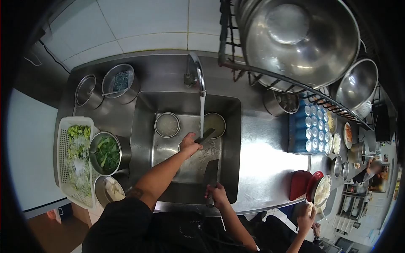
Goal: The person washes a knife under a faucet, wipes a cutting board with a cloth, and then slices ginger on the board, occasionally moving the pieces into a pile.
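My left hand (pixel 192 145) reaches into the steel sink (pixel 145 164), closed around a flat, dark, knife-like blade (pixel 206 135) beside the running water. Its handle end is hidden in my fingers. Water falls from the curved faucet (pixel 198 69) just above that blade. Nearer to me, at the sink's front edge, my right hand (pixel 217 195) grips a broad-bladed knife (pixel 211 172), its blade pointing away from me over the basin. Two round containers holding liquid stand in the sink: the left container (pixel 167 125) and the right container (pixel 220 122), partly covered by the blade.
Left of the sink are a white basket (pixel 62 164) of chopped greens, a pot (pixel 93 154) of leafy greens and a pot (pixel 100 194) with pale pieces. At right stand stacked cans (pixel 308 130) and a red appliance (pixel 300 185). A wire rack (pixel 274 75) overhangs; another person's hand (pixel 306 216) is near.
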Available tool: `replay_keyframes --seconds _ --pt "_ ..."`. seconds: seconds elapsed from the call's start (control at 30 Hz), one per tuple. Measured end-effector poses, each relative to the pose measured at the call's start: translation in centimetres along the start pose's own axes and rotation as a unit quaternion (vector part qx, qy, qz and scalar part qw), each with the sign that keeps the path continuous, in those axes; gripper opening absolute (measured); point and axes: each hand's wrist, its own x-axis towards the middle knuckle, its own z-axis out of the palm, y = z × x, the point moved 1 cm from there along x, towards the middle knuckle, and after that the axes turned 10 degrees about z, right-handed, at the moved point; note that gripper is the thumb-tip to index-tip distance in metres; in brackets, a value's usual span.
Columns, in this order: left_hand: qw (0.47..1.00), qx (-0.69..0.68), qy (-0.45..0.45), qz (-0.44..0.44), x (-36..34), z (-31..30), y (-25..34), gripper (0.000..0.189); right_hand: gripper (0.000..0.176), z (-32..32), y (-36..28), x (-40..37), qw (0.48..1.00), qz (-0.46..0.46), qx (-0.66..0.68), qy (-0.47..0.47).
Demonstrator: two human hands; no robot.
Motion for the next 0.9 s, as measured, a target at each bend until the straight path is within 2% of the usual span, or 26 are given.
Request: replay_keyframes --seconds 0.07,0.1,0.2,0.27,0.37,0.5,0.57,0.63,0.7,0.73,0.77,0.87,0.9 --pt "0.989 -0.137 0.003 -0.051 0.5 -0.1 -3.2 0.093 0.018 1.2 0.4 0.0 1.000 0.000 -0.014 -0.021" --pt "0.980 -0.192 -0.025 -0.053 0.5 6.3 -0.2 0.093 0.018 -3.8 -1.4 -1.3 0.999 -0.004 -0.040 0.035" --pt "0.991 -0.133 0.013 0.002 1.6 1.6 3.6 0.088 0.017 -1.3 -0.8 0.3 0.999 -0.001 -0.039 0.018" --pt "0.987 -0.123 0.098 0.035 2.5 1.5 5.0 0.084 0.017 -1.1 -1.1 0.3 0.999 -0.011 -0.042 0.028" --pt "0.971 -0.184 0.135 0.072 4.6 3.4 2.7 0.084 0.016 -0.3 -1.7 0.0 0.999 -0.020 -0.033 0.033" --pt "0.967 -0.199 0.150 0.059 3.2 4.1 2.0 0.081 0.016 -0.2 -1.5 -0.5 0.999 -0.010 -0.028 0.023" --pt "0.967 -0.193 0.146 0.084 3.7 4.4 2.9 0.077 0.015 -0.2 -1.7 -0.1 0.999 0.015 -0.030 0.035" --pt "0.972 -0.172 0.134 0.087 2.6 1.5 6.3 0.073 0.015 -0.4 -2.5 0.4 0.998 0.018 -0.044 0.034" --pt "0.990 0.013 0.072 0.118 1.2 -1.1 7.9 0.069 0.016 -0.5 -2.4 0.3 0.997 0.029 -0.057 0.032" --pt "0.982 0.070 0.085 0.155 0.9 -1.1 6.5 0.063 0.016 -0.4 -2.8 0.4 0.997 0.018 -0.062 0.041" --pt "0.981 0.075 0.093 0.153 -0.1 -1.9 5.7 0.063 0.017 -0.1 -3.4 0.8 0.997 0.004 -0.067 0.048" --pt "0.935 0.208 -0.006 0.286 -3.4 -5.3 5.6 0.062 0.020 1.0 -4.8 2.0 0.994 -0.007 -0.099 0.048" --pt "0.935 0.214 -0.008 0.283 -3.7 -6.3 5.6 0.062 0.021 1.4 -5.3 2.5 0.992 -0.019 -0.117 0.052"
